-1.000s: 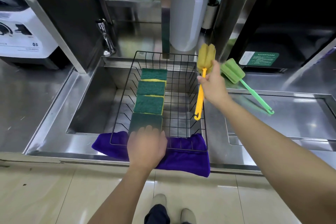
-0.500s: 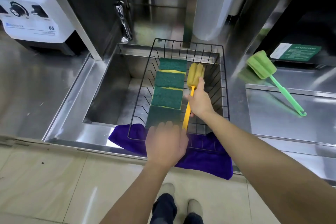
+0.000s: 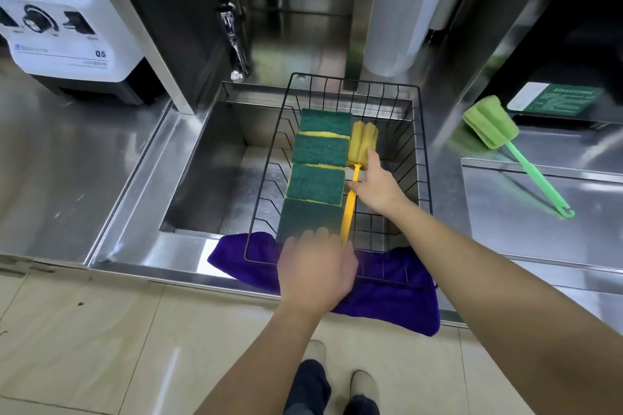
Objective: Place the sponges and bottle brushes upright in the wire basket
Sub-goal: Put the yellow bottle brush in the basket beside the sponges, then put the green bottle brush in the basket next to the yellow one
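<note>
So the yellow bottle brush (image 3: 350,178) is inside the wire basket (image 3: 423,158), right alongside the row of four green sponges (image 3: 318,175) standing on edge. Its long axis runs front to back: foam head toward the far wall of the basket, orange-yellow handle coming back toward the person. It looks more leaned or laid along the sponges than properly upright, hard to say for sure from up here.

The right hand (image 3: 377,185) is on it just below the foam head, fingers loosely curled around the handle with one finger stretched up against the foam. The left hand (image 3: 317,266) is at the near end of the basket, fingers bent over the nearest sponge and right beside the handle's tail; I can't tell if it's actually pinching anything.

The green bottle brush (image 3: 505,141) lies flat on the steel counter (image 3: 526,222) well off to the right, head away, handle angled toward the near right. The right hand is clearly the closer one for that, I'd say.

Readable text: the white machine (image 3: 67,27) at back left shows "05". The green label (image 3: 563,99) is too small to read.
</note>
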The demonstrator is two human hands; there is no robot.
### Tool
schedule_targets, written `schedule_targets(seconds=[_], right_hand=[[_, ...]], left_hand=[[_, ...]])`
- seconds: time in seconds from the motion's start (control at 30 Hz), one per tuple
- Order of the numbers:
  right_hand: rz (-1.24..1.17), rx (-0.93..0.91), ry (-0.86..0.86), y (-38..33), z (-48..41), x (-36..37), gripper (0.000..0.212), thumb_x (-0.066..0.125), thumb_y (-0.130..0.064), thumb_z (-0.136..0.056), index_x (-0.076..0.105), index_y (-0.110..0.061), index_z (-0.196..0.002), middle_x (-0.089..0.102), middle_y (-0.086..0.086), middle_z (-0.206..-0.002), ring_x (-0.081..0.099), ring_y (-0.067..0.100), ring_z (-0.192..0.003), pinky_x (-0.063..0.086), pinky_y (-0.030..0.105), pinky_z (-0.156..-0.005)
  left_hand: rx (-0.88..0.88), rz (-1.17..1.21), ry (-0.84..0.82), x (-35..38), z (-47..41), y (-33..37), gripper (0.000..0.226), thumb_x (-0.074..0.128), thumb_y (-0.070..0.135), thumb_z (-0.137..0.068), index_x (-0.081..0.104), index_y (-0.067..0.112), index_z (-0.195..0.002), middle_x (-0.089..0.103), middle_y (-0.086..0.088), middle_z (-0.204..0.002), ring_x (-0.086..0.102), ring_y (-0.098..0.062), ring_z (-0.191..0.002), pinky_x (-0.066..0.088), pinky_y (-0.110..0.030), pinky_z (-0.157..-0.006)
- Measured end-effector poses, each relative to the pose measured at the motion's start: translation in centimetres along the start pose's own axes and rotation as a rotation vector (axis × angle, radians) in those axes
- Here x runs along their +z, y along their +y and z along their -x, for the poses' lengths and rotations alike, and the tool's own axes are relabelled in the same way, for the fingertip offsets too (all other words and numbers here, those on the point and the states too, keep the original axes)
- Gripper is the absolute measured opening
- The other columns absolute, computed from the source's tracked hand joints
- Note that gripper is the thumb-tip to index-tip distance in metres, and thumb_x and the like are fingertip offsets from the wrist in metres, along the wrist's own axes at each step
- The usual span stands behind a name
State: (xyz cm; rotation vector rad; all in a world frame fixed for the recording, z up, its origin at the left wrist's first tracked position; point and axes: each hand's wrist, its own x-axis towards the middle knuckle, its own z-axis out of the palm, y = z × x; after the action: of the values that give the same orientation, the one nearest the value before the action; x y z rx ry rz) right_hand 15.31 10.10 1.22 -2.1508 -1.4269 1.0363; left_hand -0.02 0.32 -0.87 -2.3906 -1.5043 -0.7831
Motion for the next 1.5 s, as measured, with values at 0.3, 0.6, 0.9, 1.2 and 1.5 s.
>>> schedule_targets(seconds=[0.3, 0.6, 0.9, 1.2, 1.5], right_hand=[[0.059, -0.145, 0.123, -0.5, 2.7, -7.0, 0.032, 0.054, -0.018, -0.091, 0.057, -0.003, -0.119, 0.058, 0.013, -0.112, 0.056, 0.027, -0.107, 0.043, 0.033, -0.091], [0.078, 0.007, 0.445, 6.3, 3.4, -13.6, 0.041, 0.053, -0.016, -0.089, 0.050, -0.002, -0.128, 0.051, 0.019, -0.132, 0.049, 0.035, -0.121, 0.040, 0.041, -0.102], [0.297, 0.266, 0.422, 15.7, 3.4, -15.7, 0.071, 0.053, -0.034, -0.088, 0.017, -0.013, -0.146, 0.036, 0.012, -0.147, 0.033, 0.032, -0.135, 0.025, 0.049, -0.107], [0.501, 0.290, 0.305, 18.4, 3.9, -14.8, 0.035, 0.043, -0.023, -0.095, 0.048, -0.003, -0.123, 0.051, 0.021, -0.131, 0.044, 0.036, -0.125, 0.034, 0.041, -0.101], [0.255, 0.232, 0.310, 17.3, 4.3, -15.2, 0.022, 0.053, -0.023, -0.092, 0.057, -0.002, -0.093, 0.064, 0.027, -0.105, 0.060, 0.042, -0.098, 0.040, 0.036, -0.070]], left_hand=[[-0.038, 0.020, -0.157, -0.9, -0.7, 1.0, 0.045, 0.041, 0.038, -0.091, 0.061, 0.011, -0.061, 0.053, -0.002, -0.059, 0.051, -0.024, -0.054, 0.039, -0.033, -0.052], [0.158, 0.044, -0.249, -0.4, -0.6, 8.7, 0.048, 0.039, 0.050, -0.089, 0.063, 0.013, -0.070, 0.061, -0.003, -0.067, 0.057, -0.024, -0.063, 0.048, -0.035, -0.061], [0.237, 0.039, -0.113, 0.6, 0.1, 8.5, 0.046, 0.041, 0.044, -0.094, 0.061, 0.010, -0.072, 0.058, -0.005, -0.067, 0.055, -0.024, -0.062, 0.045, -0.035, -0.056], [0.226, 0.047, -0.104, 0.7, 0.4, 8.5, 0.058, 0.026, 0.046, -0.101, 0.062, 0.011, -0.073, 0.058, -0.003, -0.067, 0.054, -0.022, -0.061, 0.043, -0.034, -0.057], [0.217, 0.056, -0.097, 0.8, 0.3, 8.5, 0.052, 0.033, 0.045, -0.099, 0.062, 0.011, -0.073, 0.058, -0.002, -0.066, 0.054, -0.022, -0.061, 0.044, -0.034, -0.057]])
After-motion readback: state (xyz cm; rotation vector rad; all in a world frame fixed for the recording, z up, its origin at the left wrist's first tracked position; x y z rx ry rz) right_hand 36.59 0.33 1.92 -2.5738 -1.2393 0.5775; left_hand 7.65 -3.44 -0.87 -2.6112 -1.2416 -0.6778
